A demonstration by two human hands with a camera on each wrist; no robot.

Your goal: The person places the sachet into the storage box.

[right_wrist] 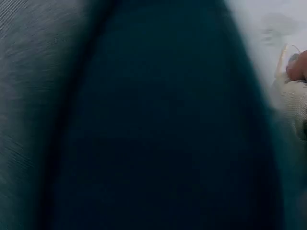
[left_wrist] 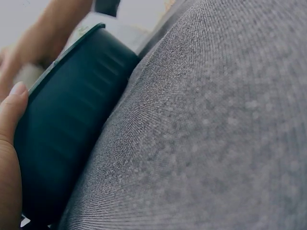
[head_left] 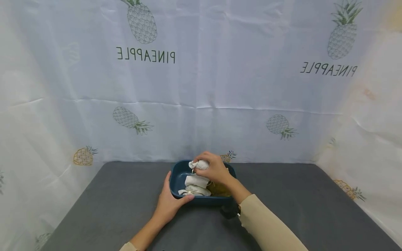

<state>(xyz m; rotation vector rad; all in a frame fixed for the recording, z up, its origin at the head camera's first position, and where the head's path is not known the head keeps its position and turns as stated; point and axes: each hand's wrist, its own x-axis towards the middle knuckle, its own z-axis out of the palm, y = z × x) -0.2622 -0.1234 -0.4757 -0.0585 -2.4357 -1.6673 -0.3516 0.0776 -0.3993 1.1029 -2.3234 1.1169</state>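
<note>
A dark blue plastic bin stands at the table's far edge. My left hand grips its near left corner, thumb on the front rim and fingers along the left side. Over the bin, my right hand holds a small white drawstring pouch between thumb and fingers. Below it in the bin lie two more white pouches, one in front of the other. An olive-yellow cloth-like item fills the right part, partly hidden by the right forearm. The bin's wall covers most of the right wrist view.
A dark grey cloth covers the table. Behind it hangs a white curtain with pineapple prints, also at both sides. A black wrist camera sits beneath the right wrist, close to the bin's front wall.
</note>
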